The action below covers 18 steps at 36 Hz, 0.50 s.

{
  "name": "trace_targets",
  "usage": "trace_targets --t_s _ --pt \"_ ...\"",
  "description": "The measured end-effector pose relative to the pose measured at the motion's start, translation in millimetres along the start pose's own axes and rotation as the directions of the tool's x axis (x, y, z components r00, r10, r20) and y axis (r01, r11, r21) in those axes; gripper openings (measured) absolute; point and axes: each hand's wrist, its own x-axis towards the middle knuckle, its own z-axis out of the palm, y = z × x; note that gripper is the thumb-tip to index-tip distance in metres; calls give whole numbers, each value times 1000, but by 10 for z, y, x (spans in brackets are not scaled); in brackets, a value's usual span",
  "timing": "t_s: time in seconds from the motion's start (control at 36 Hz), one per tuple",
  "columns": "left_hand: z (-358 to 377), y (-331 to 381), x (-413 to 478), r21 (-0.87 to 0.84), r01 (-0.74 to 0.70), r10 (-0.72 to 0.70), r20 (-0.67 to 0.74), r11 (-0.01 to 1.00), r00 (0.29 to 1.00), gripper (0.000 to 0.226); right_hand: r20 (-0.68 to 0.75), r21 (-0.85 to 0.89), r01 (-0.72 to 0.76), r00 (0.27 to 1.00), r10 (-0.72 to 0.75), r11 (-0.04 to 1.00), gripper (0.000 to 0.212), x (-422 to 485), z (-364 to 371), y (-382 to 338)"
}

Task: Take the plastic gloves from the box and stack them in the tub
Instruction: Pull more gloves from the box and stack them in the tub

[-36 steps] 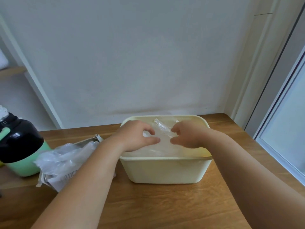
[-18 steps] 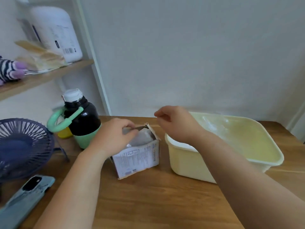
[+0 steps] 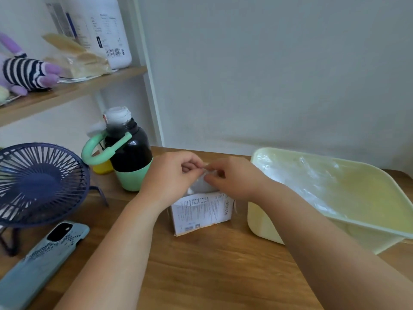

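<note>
- The wooden table [image 3: 212, 265] carries everything; on the near side of both hands, between the forearms, its surface is bare wood.
- The pale yellow tub [image 3: 263, 222] stands to the right of the right hand, its left wall near the box but not touching it. It has rounded corners and a wide flat rim. Its near rim passes behind the right forearm.
- The other gloves [image 3: 312, 173] lie inside the tub as thin, clear, wrinkled plastic, mostly at the far left part.
- A dark blue fan [image 3: 40, 184] stands far to the left of the left hand.
- A black and green bottle [image 3: 128, 153] with a green loop handle stands just to the left of the left hand, close to the knuckles.
- A phone [image 3: 42, 260] in a light blue case lies on the near left, well apart from the hands.
- The box [image 3: 201, 213] is small and white with fine print. It stands upright directly under both hands, and its top is open.
- The left hand [image 3: 172, 175] has curled fingers, and its fingertips pinch the plastic above the box opening.
- The right hand [image 3: 234, 177] is curled in the same way and pinches the same plastic; the fingertips of the two hands almost meet.
- The glove [image 3: 202, 184] is a clear, greyish piece rising from the box top between the two hands.
</note>
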Motion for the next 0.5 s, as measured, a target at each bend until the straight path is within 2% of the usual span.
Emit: trace_targets --t_s 0.03,0.11,0.17,0.22,0.28,0.33,0.39,0.44,0.5 --pt "12 10 5 -52 -19 18 -19 998 1000 21 1 19 5 1000 -5 1000 18 1 -6 -3" --pt "50 41 -6 -174 -66 57 -61 983 997 21 -20 86 19 1000 -17 996 34 -4 -14 -17" --pt "78 40 -22 -238 -66 42 -104 969 994 21 -66 141 12 998 -3 990 36 -8 -22 -26" --pt "103 26 -39 -288 3 -36 -108 958 993 28 -133 213 -18 990 47 977 39 -1 -33 -14" --pt "123 9 -57 -322 130 -148 -29 938 989 52 -193 348 -55 973 129 936 41 13 -49 0" --pt "143 8 -60 -240 205 -198 52 949 979 78 -222 539 -56 953 207 840 38 42 -64 4" --pt "156 23 -57 -88 213 -204 98 973 974 83 -234 704 -36 931 279 710 40 59 -87 -17" --pt "159 40 -57 26 184 -186 142 983 972 67 -272 809 15 896 351 588 41 55 -144 -42" --pt "170 20 -41 139 92 -119 204 986 972 41 -360 833 93 840 406 546 36 34 -241 -49"
